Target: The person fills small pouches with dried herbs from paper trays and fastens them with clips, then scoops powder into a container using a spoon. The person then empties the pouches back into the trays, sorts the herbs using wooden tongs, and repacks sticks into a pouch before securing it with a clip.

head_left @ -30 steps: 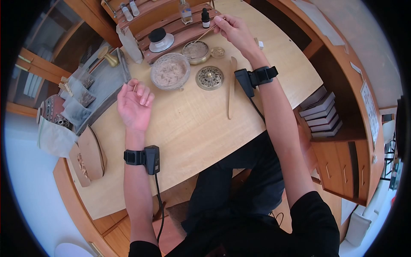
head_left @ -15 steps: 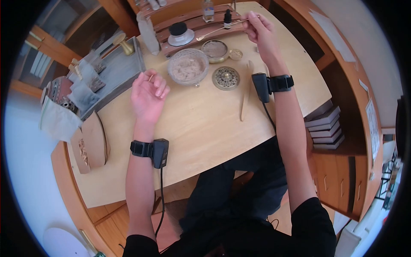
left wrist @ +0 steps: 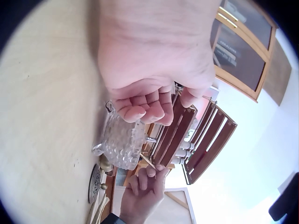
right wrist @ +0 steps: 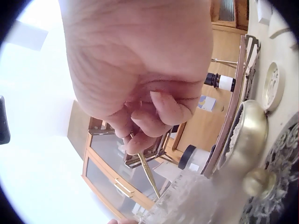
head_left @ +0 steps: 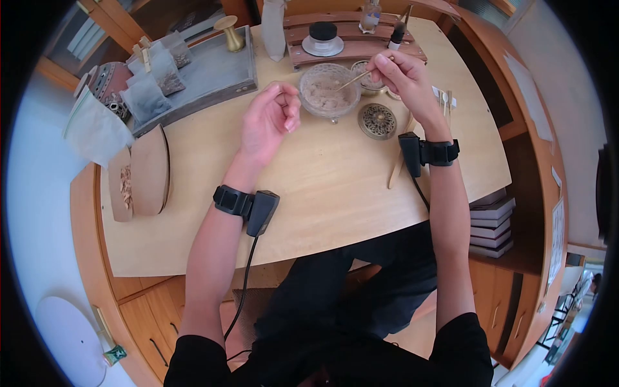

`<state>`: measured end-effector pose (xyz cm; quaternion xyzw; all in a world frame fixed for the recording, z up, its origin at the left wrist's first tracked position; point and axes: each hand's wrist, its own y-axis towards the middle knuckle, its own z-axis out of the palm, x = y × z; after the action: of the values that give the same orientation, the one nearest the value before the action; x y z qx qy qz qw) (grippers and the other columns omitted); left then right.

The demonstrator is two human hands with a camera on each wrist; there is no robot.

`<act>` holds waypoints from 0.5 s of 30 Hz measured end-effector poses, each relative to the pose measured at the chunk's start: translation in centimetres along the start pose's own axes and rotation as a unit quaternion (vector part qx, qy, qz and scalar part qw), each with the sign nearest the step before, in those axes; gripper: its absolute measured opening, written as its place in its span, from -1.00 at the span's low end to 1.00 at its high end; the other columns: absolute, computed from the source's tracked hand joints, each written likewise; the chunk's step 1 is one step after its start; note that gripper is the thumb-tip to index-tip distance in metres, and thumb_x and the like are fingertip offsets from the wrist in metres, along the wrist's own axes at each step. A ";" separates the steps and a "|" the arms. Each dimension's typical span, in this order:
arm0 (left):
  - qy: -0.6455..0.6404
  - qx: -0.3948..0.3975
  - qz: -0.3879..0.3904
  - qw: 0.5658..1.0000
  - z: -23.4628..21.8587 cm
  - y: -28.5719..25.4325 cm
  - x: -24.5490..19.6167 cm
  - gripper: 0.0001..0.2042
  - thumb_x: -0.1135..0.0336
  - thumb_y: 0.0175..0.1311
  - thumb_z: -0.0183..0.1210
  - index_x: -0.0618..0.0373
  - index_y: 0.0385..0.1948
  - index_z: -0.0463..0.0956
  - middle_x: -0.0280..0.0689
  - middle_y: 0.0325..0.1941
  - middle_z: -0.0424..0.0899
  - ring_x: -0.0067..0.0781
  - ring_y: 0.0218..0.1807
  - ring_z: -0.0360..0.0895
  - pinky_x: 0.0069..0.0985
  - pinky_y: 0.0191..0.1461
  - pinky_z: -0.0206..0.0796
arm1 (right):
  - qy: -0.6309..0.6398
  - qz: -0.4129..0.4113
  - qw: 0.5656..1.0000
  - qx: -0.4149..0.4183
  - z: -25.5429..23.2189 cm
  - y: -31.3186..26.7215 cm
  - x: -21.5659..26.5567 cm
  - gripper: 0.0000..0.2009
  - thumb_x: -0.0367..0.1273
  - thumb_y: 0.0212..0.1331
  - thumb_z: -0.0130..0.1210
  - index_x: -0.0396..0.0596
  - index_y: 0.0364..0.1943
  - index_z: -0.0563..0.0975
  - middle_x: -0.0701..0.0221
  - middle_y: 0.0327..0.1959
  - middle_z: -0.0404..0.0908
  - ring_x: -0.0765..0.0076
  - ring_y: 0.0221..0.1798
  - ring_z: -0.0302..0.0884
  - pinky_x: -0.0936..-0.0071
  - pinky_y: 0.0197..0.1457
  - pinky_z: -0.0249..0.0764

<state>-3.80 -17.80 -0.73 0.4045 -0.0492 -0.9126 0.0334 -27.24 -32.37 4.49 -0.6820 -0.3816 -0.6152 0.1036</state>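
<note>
My right hand (head_left: 405,82) pinches the thin handle of a brass spoon (head_left: 356,79). The spoon slants down to the left, its tip at the grey-brown powder (head_left: 324,97) in a cut-glass bowl (head_left: 313,111). In the right wrist view the spoon's shaft (right wrist: 148,173) runs from the fingertips to behind the glass rim. My left hand (head_left: 265,122) hovers just left of the bowl, palm turned up and fingers loosely curled around nothing. Partly behind the right hand stands a brass bowl (right wrist: 254,135) with powder. Its pierced brass lid (head_left: 377,121) lies in front.
A long flat wooden tool (head_left: 394,175) lies near the right wrist. Behind stands a slatted wooden rack (head_left: 354,51) with a black-lidded jar (head_left: 322,39) and bottles. At left are a grey tray (head_left: 213,71), plastic bags (head_left: 145,97) and a brown leather-like case (head_left: 151,171).
The right hand has lifted the spoon out of the brass bowl and carried it left to the glass bowl. The head view has shifted, and the left hand stays beside the glass bowl.
</note>
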 end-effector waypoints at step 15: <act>0.031 -0.018 0.026 0.999 0.7 -0.1 0.5 -0.73 0.15 0.45 -0.11 0.16 -0.22 0.45 -0.36 -0.53 0.43 -0.55 -0.56 0.30 -0.58 -0.44 0.10 | 0.116 0.088 0.985 -0.088 -0.5 0.6 -1.5 -0.74 -0.23 0.41 0.03 -0.12 -0.24 0.61 0.61 -0.50 0.53 0.83 -0.61 0.09 0.75 -0.59 -0.06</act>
<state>-4.61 -17.74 -0.64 0.4302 -0.0423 -0.8993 0.0657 -27.21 -33.69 3.39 -0.6437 -0.2498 -0.7098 0.1399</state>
